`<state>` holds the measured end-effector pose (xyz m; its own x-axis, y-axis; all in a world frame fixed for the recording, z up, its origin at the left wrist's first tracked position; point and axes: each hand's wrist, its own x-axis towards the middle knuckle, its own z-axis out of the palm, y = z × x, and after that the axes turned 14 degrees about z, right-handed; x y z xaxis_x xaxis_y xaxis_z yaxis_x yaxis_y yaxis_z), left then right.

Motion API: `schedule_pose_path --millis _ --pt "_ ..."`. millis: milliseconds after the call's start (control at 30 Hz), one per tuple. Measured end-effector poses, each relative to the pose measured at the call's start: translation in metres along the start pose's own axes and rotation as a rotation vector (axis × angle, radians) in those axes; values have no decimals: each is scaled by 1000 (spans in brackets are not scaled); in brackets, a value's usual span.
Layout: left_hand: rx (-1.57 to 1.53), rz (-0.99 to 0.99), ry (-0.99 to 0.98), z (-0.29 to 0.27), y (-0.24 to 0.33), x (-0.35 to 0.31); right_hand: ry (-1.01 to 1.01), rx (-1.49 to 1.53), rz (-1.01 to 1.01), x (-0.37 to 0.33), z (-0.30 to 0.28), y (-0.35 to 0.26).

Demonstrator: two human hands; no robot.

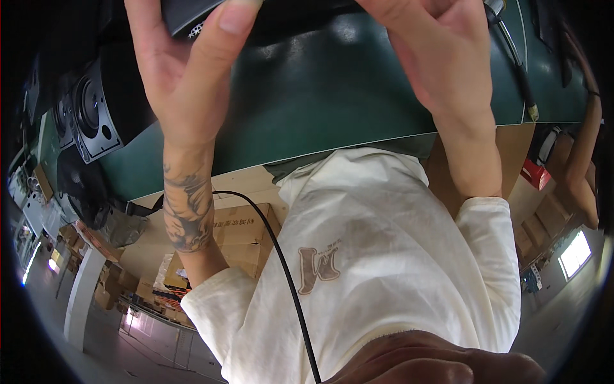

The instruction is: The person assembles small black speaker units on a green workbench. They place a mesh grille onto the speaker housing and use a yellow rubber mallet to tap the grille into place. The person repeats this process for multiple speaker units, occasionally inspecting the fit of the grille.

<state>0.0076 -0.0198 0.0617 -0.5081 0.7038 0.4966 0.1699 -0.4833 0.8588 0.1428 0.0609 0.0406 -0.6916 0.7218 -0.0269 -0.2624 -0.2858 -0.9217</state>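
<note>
At the top edge, my left hand [192, 77] grips a black, smooth-edged casing [185, 16], its thumb lying along the near side beside a small white pattern. The rest of that hand's fingers are out of the picture. My right hand [441, 57] is raised on the other side of the dark piece, with its fingers cut off by the top edge, so its grip does not show. Below both hands lies a dark green tabletop [320, 115]. Left of my left hand stands a black speaker cabinet [125, 89] with a round speaker cone [88, 102].
A thin metal tool with a black handle [521, 77] lies right of my right hand. Another person's arm [582, 153] is at the far right. A black cable [278, 249] hangs across my front. Beneath the table edge is a cardboard box [246, 237].
</note>
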Motion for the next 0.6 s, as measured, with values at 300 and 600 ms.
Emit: schedule_pose_path --millis 300,600 --pt "202 137 -93 -21 -16 1 65 -135 -147 4 -5 14" --pt "558 657 -365 -81 -66 22 155 -352 -186 12 -11 13"
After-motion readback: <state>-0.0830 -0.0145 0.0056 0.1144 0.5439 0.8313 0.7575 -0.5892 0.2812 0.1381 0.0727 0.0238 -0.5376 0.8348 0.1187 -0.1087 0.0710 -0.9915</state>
